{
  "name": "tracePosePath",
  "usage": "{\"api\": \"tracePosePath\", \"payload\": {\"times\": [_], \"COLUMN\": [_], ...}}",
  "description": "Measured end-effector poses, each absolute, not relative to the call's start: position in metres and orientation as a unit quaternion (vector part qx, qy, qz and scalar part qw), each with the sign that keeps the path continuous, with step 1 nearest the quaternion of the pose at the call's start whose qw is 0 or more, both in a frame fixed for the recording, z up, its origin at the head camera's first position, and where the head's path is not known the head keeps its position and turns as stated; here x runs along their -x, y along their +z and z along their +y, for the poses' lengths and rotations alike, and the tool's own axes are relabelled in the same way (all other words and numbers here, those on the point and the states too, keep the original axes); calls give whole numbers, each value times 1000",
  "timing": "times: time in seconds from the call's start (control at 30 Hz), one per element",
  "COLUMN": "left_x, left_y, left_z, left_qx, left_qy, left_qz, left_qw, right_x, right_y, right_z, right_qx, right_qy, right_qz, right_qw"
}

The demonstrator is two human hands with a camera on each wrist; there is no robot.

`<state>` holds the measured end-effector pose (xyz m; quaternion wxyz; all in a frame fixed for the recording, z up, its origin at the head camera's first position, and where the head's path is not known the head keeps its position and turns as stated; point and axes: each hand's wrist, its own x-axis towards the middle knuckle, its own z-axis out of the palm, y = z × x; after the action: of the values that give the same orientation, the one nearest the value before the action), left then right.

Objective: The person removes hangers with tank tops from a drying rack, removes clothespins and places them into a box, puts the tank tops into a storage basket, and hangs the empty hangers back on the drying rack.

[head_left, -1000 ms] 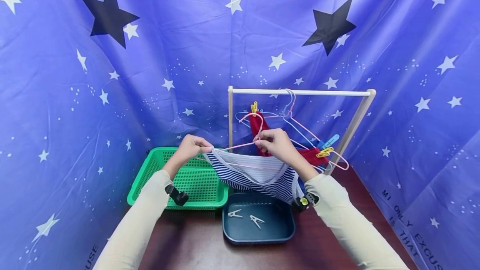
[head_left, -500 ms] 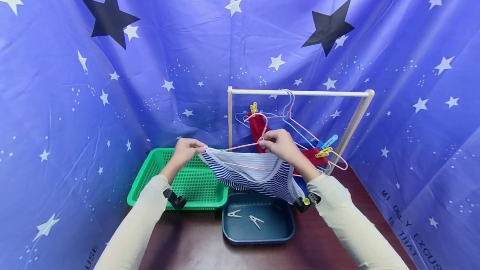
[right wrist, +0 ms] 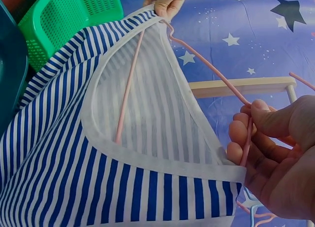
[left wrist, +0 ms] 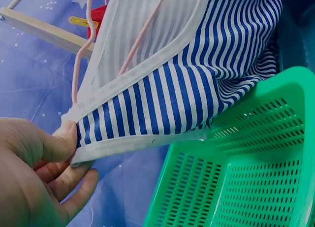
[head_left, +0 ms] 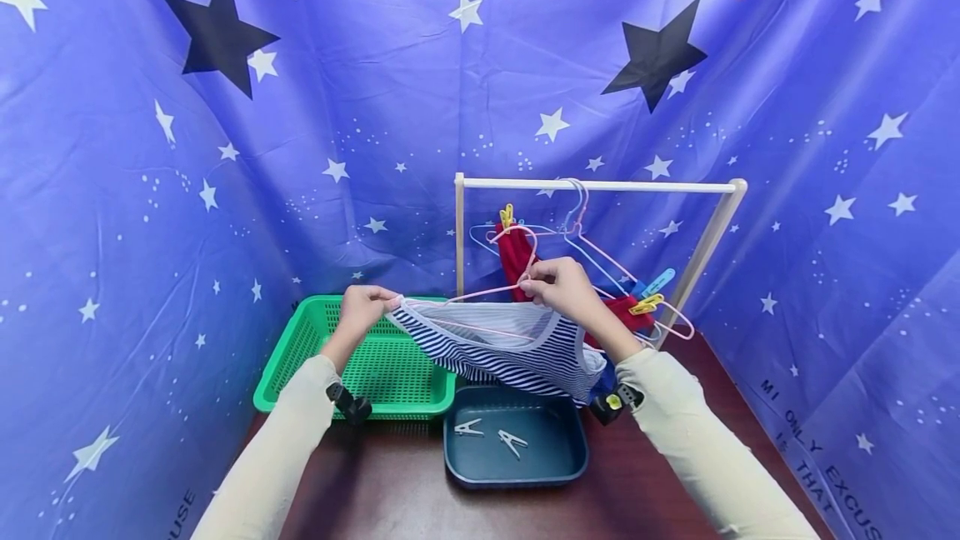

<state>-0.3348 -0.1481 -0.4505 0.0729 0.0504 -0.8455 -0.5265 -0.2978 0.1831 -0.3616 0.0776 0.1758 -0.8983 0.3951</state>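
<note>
With thumb and fingertips my left hand pinches one shoulder strap of a navy-and-white striped tank top, at the end of a pink clothes hanger. My right hand grips that hanger just below its hook. The hanger's lower bar shows through the wide neckline in both wrist views. In the right wrist view, the other strap lies right at my right fingers, over the hanger's near arm. Cloth hides part of the hanger. The shirt hangs tilted in front of the rack.
Blue and pink hangers with a red garment and yellow clothespins hang on the rack. A green basket stands left. In front, a dark blue tray holds white clothespins. A patterned curtain surrounds the table.
My left hand has moved left and slightly down, drawing the strap out along the hanger. My right hand and the hanger have shifted slightly right.
</note>
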Motion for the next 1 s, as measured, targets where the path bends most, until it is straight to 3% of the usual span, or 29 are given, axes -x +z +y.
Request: {"api": "tracePosePath", "payload": {"times": [0.43,0.67,1.0], "left_x": [328,319,299], "left_y": [-463,-465,-470], "left_z": [-149,-143,-133], "left_qx": [-130,-119,-75], "left_qy": [-507,-476,-470], "left_qz": [-849,-867,-872], "left_qw": [67,88,117], "right_x": [301,307,320], "right_y": [-358,-353,-347], "right_z": [180,169,159], "right_qx": [-192,-211,-211], "right_qy": [409,374,361], "right_qz": [-888,-900,-908], "right_qw": [81,75,13]}}
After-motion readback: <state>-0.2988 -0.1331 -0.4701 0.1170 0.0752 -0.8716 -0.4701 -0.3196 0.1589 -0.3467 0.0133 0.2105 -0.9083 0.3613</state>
